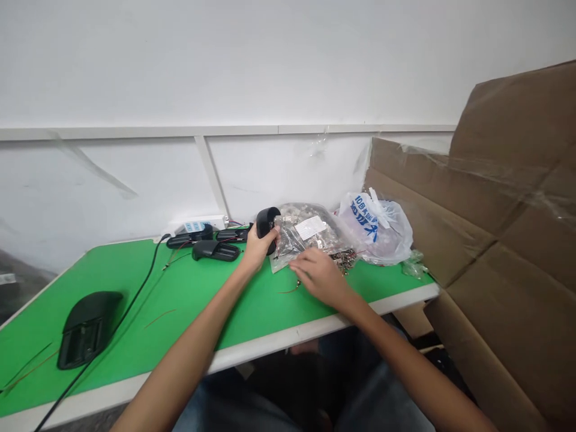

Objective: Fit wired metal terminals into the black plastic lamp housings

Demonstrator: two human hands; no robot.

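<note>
My left hand is closed around a black curved plastic housing, held upright above the green tabletop. Just right of it, my right hand has its thumb and fingers drawn together. Whatever may be between those fingertips is too small to make out. Behind both hands lies a clear plastic bag of small metal parts with a white label. A small pile of loose metal contacts sits beyond my right hand, partly covered by it. Below that hand, a thin wire lies on the green surface.
More black housings lie left of my left hand, and another housing rests at the near left beside a black cable. A white power strip is against the wall. A white plastic bag and cardboard bound the right.
</note>
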